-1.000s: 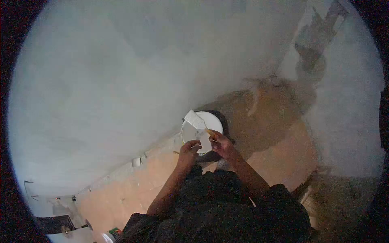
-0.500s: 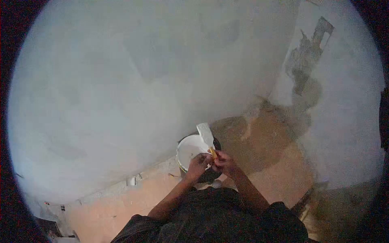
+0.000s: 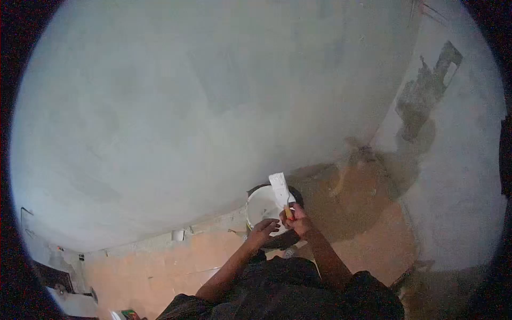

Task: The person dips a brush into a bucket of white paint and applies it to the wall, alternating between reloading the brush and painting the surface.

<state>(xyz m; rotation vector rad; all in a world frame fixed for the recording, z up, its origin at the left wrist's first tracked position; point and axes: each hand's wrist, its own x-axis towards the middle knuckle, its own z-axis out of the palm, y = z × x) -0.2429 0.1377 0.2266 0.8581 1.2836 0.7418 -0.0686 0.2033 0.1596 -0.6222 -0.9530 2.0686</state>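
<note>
In the head view, my right hand (image 3: 300,220) is wrapped round the yellow handle of a paintbrush (image 3: 280,189). White paint coats its broad bristle end, which points up and away from me over the far right side of a paint bucket (image 3: 249,212). The bucket has a white inside and a dark band around part of it; what lies deep in it is hard to make out. My left hand (image 3: 265,229) is at the near edge of the bucket, fingers loosely stretched out and apart from the brush.
A whitish plastered wall (image 3: 160,117) rises right behind the bucket. It meets a second wall (image 3: 458,176) with a dark grey patch (image 3: 424,96) at the right. Orange-brown floor (image 3: 208,261) runs along the wall's foot. Dark objects (image 3: 56,277) lie at the lower left.
My left hand has come away from the brush handle, and its fingers have loosened. My right hand keeps the brush. The whole view has shifted, with the bucket now lower and farther right.
</note>
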